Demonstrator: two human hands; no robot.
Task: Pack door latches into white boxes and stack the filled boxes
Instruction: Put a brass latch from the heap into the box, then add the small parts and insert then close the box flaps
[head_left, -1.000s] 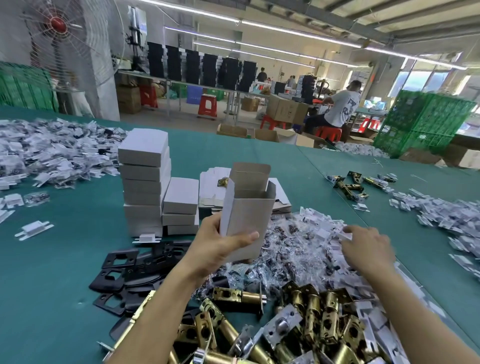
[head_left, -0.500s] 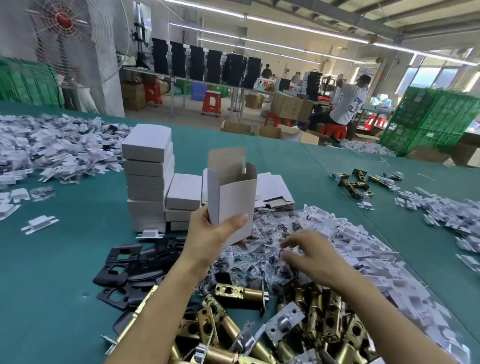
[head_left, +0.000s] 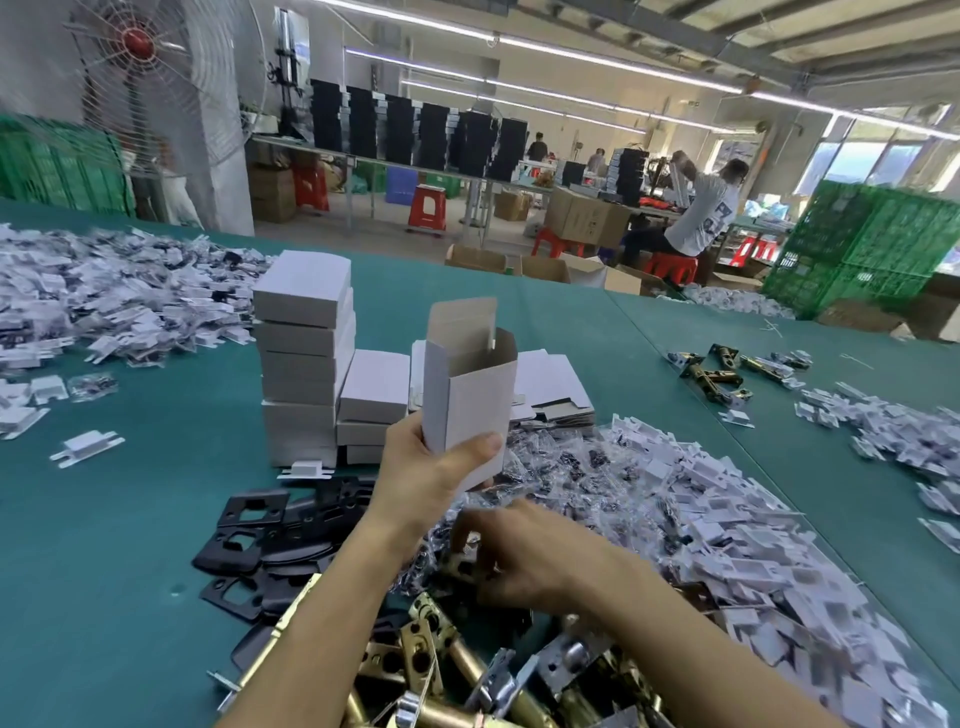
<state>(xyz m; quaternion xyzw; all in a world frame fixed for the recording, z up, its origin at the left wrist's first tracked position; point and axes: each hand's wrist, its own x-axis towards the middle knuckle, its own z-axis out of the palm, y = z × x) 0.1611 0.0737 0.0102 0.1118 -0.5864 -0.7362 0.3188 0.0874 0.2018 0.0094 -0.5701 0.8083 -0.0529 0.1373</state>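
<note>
A stack (head_left: 304, 364) of closed boxes stands on the surface (head_left: 130, 519). The left hand (head_left: 431, 475) grips an open box (head_left: 467, 410), apparently unfilled. The right hand (head_left: 524, 558) curls into the latches (head_left: 462, 667), grip unclear. Many latches remain unpacked.

Stacked white boxes (head_left: 304, 332), mid-bench: we read no print on any face.
Open box (head_left: 470, 400): plain white outside, bare card inside.
Door latches (head_left: 467, 670), near edge: we can read no stamp.
Shirt (head_left: 706, 221) beyond the far edge: dark marks on the back, too blurred for us to read.
Cartons (head_left: 587, 221): we make out no lettering.
</note>
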